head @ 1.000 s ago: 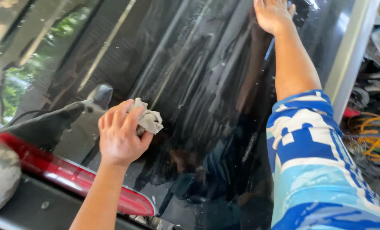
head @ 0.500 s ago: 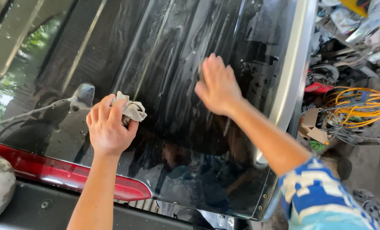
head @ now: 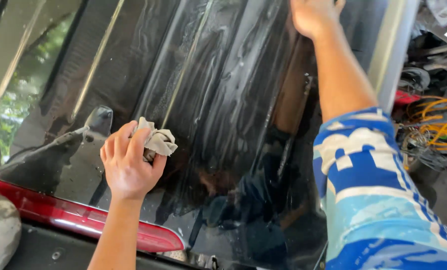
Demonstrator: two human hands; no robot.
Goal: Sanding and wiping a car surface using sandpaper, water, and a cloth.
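A dark, wet car rear window (head: 223,100) with soapy streaks fills the view. My left hand (head: 128,162) is closed on a crumpled grey cloth (head: 158,141) and presses it against the glass near the lower left. My right hand (head: 311,15) lies flat on the glass at the top of the view, its fingers partly cut off by the frame edge. The right arm wears a blue and white patterned sleeve (head: 378,195).
A rear wiper arm (head: 73,134) lies on the glass left of the cloth. A red light strip (head: 73,217) runs below the window. A silver trim edge (head: 393,50) borders the glass on the right; orange cables (head: 438,130) and clutter lie beyond it.
My right hand has slid up the glass from the middle to the top edge. The left hand with the cloth has stayed at about the same spot.
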